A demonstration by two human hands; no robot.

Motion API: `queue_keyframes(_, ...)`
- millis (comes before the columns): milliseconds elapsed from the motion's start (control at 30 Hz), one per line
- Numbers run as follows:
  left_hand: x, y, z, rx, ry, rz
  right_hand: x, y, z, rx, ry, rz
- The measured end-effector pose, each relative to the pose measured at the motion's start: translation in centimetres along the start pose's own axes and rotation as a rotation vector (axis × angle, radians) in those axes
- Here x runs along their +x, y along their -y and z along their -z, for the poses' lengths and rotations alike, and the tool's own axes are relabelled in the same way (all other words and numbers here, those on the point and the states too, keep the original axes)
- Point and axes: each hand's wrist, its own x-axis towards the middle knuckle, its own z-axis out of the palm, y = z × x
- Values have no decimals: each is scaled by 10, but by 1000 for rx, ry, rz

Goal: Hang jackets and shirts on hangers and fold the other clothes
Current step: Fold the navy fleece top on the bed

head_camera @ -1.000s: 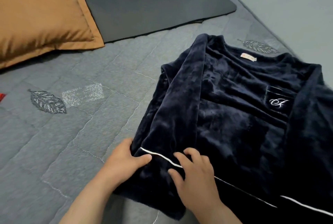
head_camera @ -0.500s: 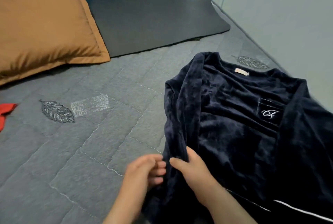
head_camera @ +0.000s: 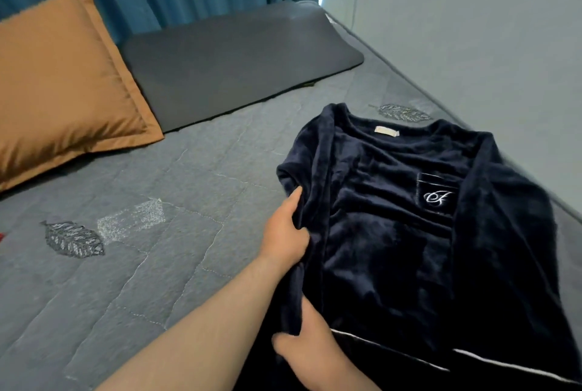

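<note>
A dark navy fleece top [head_camera: 393, 233] with white piping and an embroidered chest pocket [head_camera: 436, 193] lies on the grey quilted bed [head_camera: 157, 264], collar toward the far side. Its left sleeve is folded inward along the body. My left hand [head_camera: 285, 233] grips the garment's left edge near mid-height, fingers tucked under the fabric. My right hand [head_camera: 310, 346] holds the same edge lower down, near the hem, with the thumb over the cloth.
An orange pillow [head_camera: 59, 88] lies at the far left and a dark grey mat [head_camera: 233, 60] at the head of the bed. A wall [head_camera: 472, 44] runs along the right side. A red scrap [head_camera: 2, 235] shows at the left edge.
My left hand slid up the garment's left edge from the hem toward the middle. My right hand stayed low on that edge. The camera tilted up.
</note>
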Motion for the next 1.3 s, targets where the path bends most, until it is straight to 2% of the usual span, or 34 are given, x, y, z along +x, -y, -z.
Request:
queue_keyframes(167, -2, -49, -31, 33, -3, -47, -27, 14, 58, 138, -41, -50)
queue_keyframes(300, -4, -96, -95, 122, 42, -151, -50, 19, 117, 167, -88, -10)
queue_keyframes(567, -29, -156, -228, 182, 145, -170, -105, -15, 236, 253, -202, -33)
queue_keyframes(867, -62, -194, -333, 419, 204, -289, -148, -38, 320, 257, -326, 12)
queue_keyframes(967, -59, -178, -344, 486, 382, -286, -151, -47, 324, 278, -434, -141)
queue_keyframes(1033, -63, -180, -338, 347, 454, -222, -151, -50, 319, 164, -536, -246)
queue_keyframes(1100, -78, -186, -314, 63, 348, -149, -152, -46, 317, -202, -630, -312)
queue_keyframes(1133, -90, -183, -295, 10, 217, -158, -154, -44, 316, -418, -643, -341)
queue_keyframes(1167, -104, -171, -273, 55, 49, -170, -156, -44, 314, -542, -627, -373)
queue_keyframes(1233, -134, -126, -221, 303, -222, -78, -165, -39, 308, -467, -576, -447)
queue_keyframes(1267, -147, -103, -197, 391, -226, 82, -168, -38, 305, -428, -568, -466)
queue_keyframes(1300, -159, -82, -177, 385, -128, 267, -170, -38, 300, -468, -553, -491)
